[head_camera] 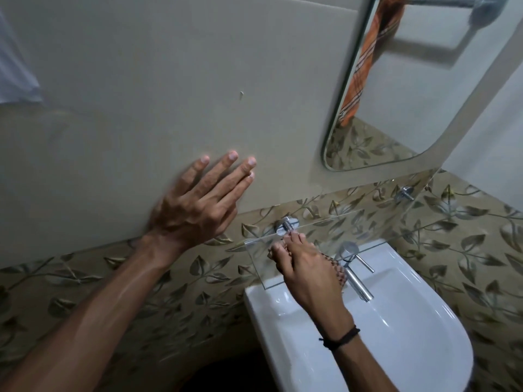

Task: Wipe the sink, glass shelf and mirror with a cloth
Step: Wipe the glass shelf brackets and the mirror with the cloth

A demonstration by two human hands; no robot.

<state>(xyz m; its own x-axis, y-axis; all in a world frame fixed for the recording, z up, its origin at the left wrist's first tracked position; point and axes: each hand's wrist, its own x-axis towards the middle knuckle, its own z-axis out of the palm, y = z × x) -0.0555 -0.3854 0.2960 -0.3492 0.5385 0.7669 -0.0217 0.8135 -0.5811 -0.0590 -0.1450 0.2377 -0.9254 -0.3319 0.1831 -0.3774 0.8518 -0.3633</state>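
My right hand (304, 271) lies on the clear glass shelf (334, 224) near its left end and presses a patterned cloth (339, 271) against it; only a small part of the cloth shows under the palm. The fingertips reach the shelf's chrome bracket (286, 224). My left hand (198, 205) rests flat on the beige wall, fingers spread, left of the shelf. Below the shelf is the white sink (396, 329). A mirror (410, 80) hangs on the wall at the upper right.
A chrome tap (357, 278) juts over the basin right beside my right hand. A second shelf bracket (405, 192) holds the far end. An orange checked towel on a rail shows reflected in the mirror. Leaf-patterned tiles run behind the sink.
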